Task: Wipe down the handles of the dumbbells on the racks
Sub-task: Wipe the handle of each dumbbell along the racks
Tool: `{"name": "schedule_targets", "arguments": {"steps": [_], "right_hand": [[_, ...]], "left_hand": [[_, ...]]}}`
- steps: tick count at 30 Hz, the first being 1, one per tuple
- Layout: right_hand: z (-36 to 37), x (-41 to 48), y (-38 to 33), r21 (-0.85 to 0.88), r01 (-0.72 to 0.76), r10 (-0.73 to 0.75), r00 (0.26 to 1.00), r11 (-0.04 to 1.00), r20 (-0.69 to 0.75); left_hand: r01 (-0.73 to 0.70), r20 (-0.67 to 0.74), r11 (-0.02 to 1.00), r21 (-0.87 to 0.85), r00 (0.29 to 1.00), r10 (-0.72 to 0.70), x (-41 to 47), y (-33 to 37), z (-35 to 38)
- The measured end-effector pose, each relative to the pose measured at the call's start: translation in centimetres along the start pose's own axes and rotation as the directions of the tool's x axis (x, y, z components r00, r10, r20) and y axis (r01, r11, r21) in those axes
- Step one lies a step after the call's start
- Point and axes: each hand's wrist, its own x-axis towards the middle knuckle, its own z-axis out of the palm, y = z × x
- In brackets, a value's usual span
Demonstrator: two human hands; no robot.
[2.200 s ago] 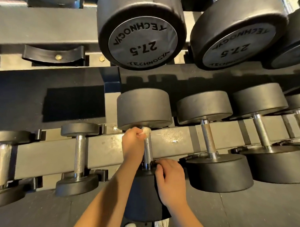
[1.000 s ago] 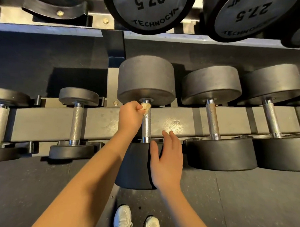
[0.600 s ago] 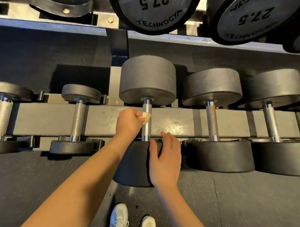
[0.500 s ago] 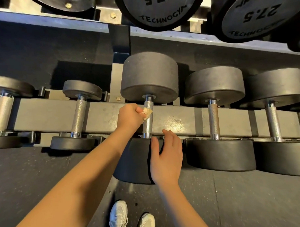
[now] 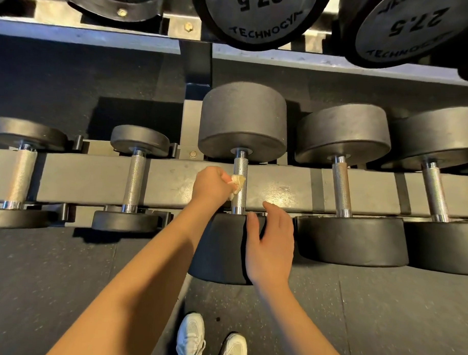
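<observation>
Left hand lower — gripping cloth; right hand relaxed.

"27.5" and "technogy" on upper dumbbell ends

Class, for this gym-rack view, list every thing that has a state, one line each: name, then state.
left-hand grip, curled round the cloth.
cloth, bunched, pressed against the handle.
handle, racked, cloth at its mid-length.
right-hand grip, open, resting on the near dumbbell head.
near dumbbell head, seated at the rack's front, under the right-hand grip.
small dumbbell, racked, untouched.
27.5 dumbbell, racked on the upper tier.
</observation>
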Motion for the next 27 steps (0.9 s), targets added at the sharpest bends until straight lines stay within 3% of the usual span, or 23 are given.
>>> {"name": "schedule_targets", "arguments": {"steps": [5,14,18,23,27], "right_hand": [[0.0,0.0,0.0,-0.006,0.007,-0.007,1.0,1.0,-0.015],[0.1,-0.1,0.1,-0.001,0.006,-0.006,1.0,1.0,-0.025],[0.2,-0.1,0.2,0.007,0.007,-0.007,1.0,1.0,-0.031],[0.1,-0.1,0.1,0.027,0.004,-0.003,1.0,1.0,-0.03],[0.1,-0.1,0.1,0.035,-0.002,0.003,1.0,0.999,-0.03]], "left_hand": [[-0.045,0.221,0.99,0.131,0.975,0.015,-0.6,-1.2,-0.7],[-0.138,-0.137,0.988,-0.071,0.982,0.127,1.0,0.5,0.5],[-0.125,-0.129,0.988,-0.094,0.985,0.113,1.2,0.6,0.6],[-0.092,0.026,0.993,0.068,0.996,0.09,0.7,-0.2,0.1],[-0.156,-0.071,0.986,0.054,0.985,0.16,0.8,-0.2,0.4]]}}
